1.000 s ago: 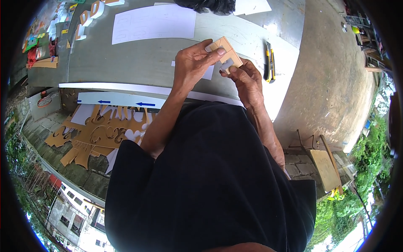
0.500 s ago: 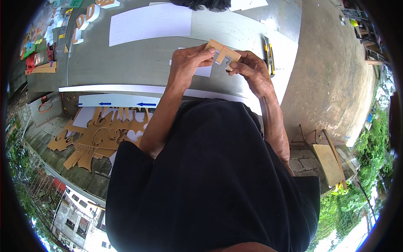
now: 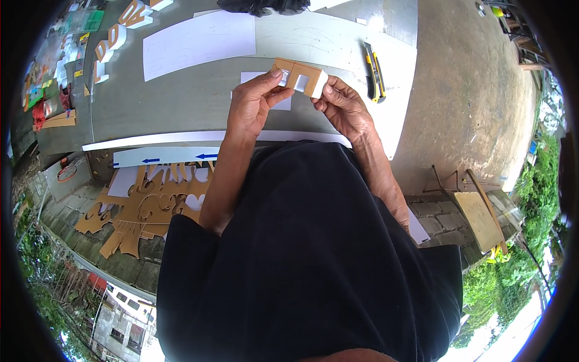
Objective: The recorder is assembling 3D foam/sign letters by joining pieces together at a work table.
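Observation:
Above the table I hold a small cardboard letter [image 3: 300, 76], brown-faced with white side walls and looking like an E or M. My left hand [image 3: 259, 96] pinches its left end between thumb and fingers. At the opposite end my right hand [image 3: 344, 105] grips the white side, thumb on top. The brown face is turned up toward me, and white shows in its gaps. A yellow-and-black utility knife [image 3: 374, 72] lies on white sheeting, right of my right hand. Beneath the letter, a small white paper piece [image 3: 280, 104] rests on the table.
Finished block letters [image 3: 117, 37] stand in a row at the far left. A large white sheet [image 3: 199, 45] with faint pencil lines lies beyond my hands. A long white strip [image 3: 181, 138] runs along the near edge. Cardboard offcuts [image 3: 142, 199] are piled below, at left.
The letter has tilted and turned in my hands, so its white right side now shows. My right hand has shifted to that end. The whole view has moved slightly.

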Tool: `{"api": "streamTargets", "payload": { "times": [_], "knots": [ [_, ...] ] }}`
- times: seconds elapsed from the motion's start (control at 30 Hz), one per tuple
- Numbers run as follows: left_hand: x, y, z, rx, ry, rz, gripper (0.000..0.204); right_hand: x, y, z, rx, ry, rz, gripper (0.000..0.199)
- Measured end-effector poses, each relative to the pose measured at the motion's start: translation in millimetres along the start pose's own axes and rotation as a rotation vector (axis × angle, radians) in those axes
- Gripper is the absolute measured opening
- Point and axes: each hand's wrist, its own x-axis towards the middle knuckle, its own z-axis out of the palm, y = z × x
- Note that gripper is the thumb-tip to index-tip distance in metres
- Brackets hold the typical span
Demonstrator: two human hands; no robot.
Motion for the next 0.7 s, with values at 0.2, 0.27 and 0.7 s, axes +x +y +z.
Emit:
{"api": "streamTargets", "payload": {
  "times": [0.2, 0.27, 0.7],
  "knots": [
    [0, -4, -5, -0.033, -0.047, -0.025, 0.029, 0, 3, -6, 0.058, -0.072, -0.013, 0.022],
    [-1, -3, -4, -0.035, -0.051, -0.026, 0.03, 0, 2, -4, 0.029, -0.065, -0.019, 0.02],
    [-9, -4, -4, 0.059, -0.052, -0.058, 0.032, -2, 3, -3, -0.017, 0.012, -0.059, 0.016]
  ]
}}
